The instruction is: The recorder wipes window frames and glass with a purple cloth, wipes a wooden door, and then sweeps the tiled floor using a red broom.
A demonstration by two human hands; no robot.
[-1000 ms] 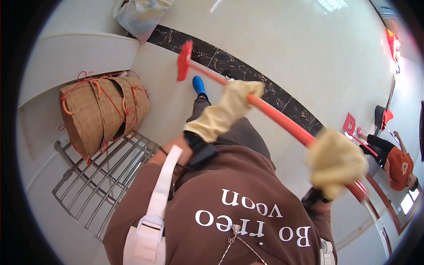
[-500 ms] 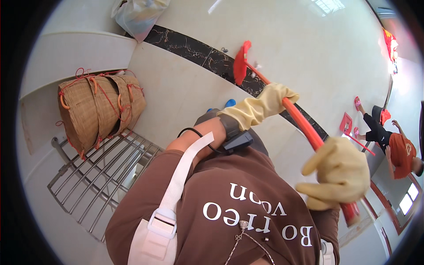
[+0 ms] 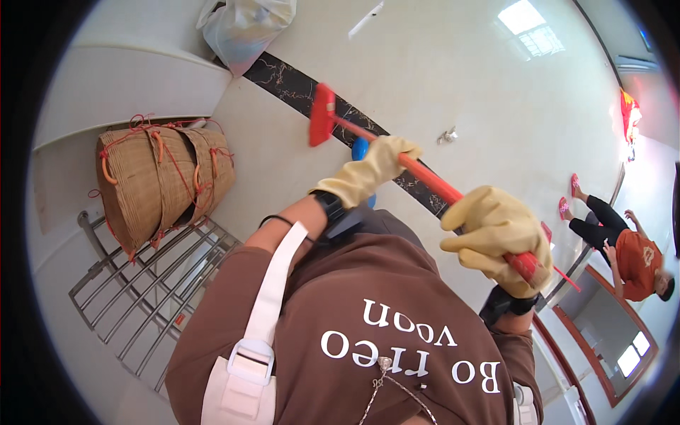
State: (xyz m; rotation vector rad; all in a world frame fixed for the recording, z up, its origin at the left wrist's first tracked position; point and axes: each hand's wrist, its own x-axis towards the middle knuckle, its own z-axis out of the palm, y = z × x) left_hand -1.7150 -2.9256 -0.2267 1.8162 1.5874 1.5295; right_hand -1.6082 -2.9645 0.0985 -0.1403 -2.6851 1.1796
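My left hand (image 3: 379, 166), in a cream rubber glove, is closed round the middle of a red broom handle (image 3: 435, 183). My right hand (image 3: 499, 230), gloved alike, grips the handle near its top end, some fingers loosely bent. The handle slants away to the left, down to the red broom head (image 3: 322, 115), which is over the dark marbled floor strip (image 3: 280, 78). A small whitish clump of litter (image 3: 448, 134) lies on the pale tiles, apart from the broom. Parts of blue slippers (image 3: 360, 149) show below my left glove.
At the left a large woven basket (image 3: 152, 184) with red cords leans above a metal rack (image 3: 142, 297). A stuffed plastic bag (image 3: 248, 35) stands at the far left. On the right is another person (image 3: 634, 258) in an orange shirt, beside a partly hidden red dustpan (image 3: 547, 232).
The broom and both my hands have moved left, the broom head away from the litter. My right hand has come farther forward, and the other person's hands have shifted slightly.
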